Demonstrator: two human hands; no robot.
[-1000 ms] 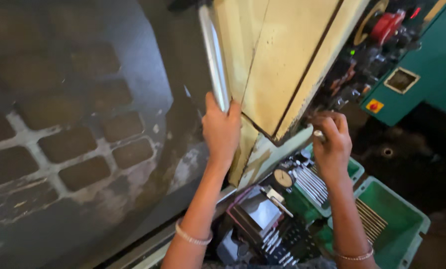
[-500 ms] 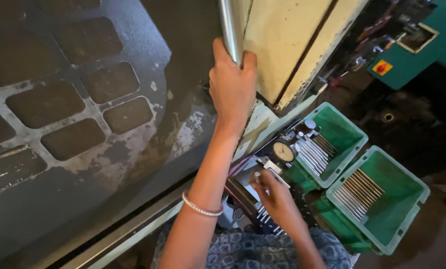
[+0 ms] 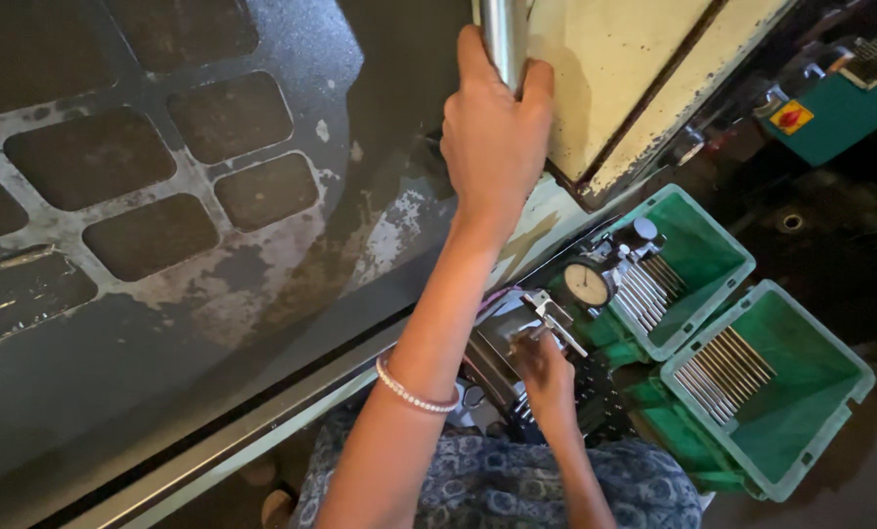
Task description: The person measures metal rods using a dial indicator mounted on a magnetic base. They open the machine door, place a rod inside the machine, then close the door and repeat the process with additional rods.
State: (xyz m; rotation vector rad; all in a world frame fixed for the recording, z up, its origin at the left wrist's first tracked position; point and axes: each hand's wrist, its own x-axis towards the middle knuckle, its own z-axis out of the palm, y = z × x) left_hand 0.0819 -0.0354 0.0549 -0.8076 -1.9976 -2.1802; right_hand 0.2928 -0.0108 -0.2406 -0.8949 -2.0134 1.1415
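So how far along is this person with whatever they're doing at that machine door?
Done: the left hand is closed around the metal bar handle of the cream door, and two green bins of metal rods sit beside it. In hand: the right hand is down at a metal measuring tool near the dial gauge, fingers touching it. Left: the tool is not yet lifted.

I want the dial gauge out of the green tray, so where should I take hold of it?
Grip the dial gauge by the rim of its round case, coming from above: it lies face up at the near-left corner of the green tray, with metal rods crowding its right side.
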